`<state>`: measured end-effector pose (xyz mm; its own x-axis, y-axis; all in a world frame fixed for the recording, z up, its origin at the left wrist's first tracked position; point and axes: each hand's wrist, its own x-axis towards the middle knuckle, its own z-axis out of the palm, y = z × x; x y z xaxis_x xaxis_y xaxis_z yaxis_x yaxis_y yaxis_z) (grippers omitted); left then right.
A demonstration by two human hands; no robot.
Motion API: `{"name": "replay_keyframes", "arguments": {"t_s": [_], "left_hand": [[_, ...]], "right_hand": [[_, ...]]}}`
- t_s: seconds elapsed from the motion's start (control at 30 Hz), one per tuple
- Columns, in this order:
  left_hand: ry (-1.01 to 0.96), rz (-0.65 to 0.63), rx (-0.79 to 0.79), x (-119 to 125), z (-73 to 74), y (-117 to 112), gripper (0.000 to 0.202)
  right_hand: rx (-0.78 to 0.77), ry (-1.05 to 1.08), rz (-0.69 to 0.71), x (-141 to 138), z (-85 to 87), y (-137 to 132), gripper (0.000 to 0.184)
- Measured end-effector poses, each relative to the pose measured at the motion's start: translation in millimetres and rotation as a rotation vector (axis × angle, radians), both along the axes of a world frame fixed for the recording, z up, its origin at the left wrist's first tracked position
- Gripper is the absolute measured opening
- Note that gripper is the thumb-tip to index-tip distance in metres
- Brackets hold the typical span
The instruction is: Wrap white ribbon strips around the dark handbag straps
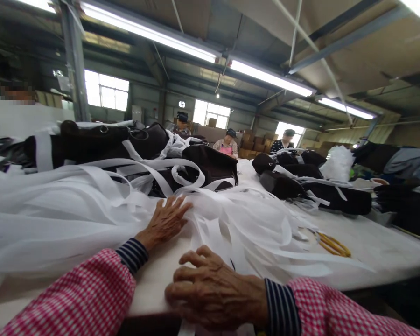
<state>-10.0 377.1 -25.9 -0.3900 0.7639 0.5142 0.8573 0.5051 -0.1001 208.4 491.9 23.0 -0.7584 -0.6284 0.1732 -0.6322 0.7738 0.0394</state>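
My left hand [166, 221] lies with its fingers stretched out over a heap of long white fabric strips [80, 191]; it is open. Lower down, close to the table's front edge, my right hand [219, 289] has its fingers bent inward. Its thumb and palm are hidden, so what it holds, if anything, does not show. A piece of white strip [187, 328] shows just below this hand. More loose strips [245, 219] spread across the table between and beyond both hands.
Yellow-handled scissors [334, 245] lie on the table [381, 238] to the right. Black fabric bags [210, 163] with white straps are piled behind the strips, and more black bags [343, 196] lie at right. Co-workers [227, 143] are at the far side.
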Motion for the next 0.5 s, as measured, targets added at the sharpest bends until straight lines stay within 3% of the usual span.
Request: {"name": "replay_keyframes", "arguments": {"t_s": [0.1,0.17,0.27,0.4,0.5], "left_hand": [[-0.058,-0.082,0.001,-2.2,1.1,-10.4,0.059],[-0.146,-0.156,-0.043,-2.7,5.9,-16.2,0.072],[-0.166,-0.236,-0.073,2.6,14.5,-16.4,0.094],[0.167,-0.264,-0.009,14.5,13.0,-6.7,0.088],[0.340,-0.318,-0.054,16.0,-1.9,-2.3,0.079]], "right_hand": [[0.040,-0.029,-0.151,-1.2,-9.7,37.5,0.031],[0.093,0.010,-0.265,-9.7,-9.2,73.8,0.020],[0.185,0.047,-0.265,-32.8,-6.5,115.4,0.005],[0.244,-0.038,-0.289,-60.4,0.1,126.3,0.016],[-0.022,-0.370,-0.380,-66.8,24.0,119.4,0.015]]}}
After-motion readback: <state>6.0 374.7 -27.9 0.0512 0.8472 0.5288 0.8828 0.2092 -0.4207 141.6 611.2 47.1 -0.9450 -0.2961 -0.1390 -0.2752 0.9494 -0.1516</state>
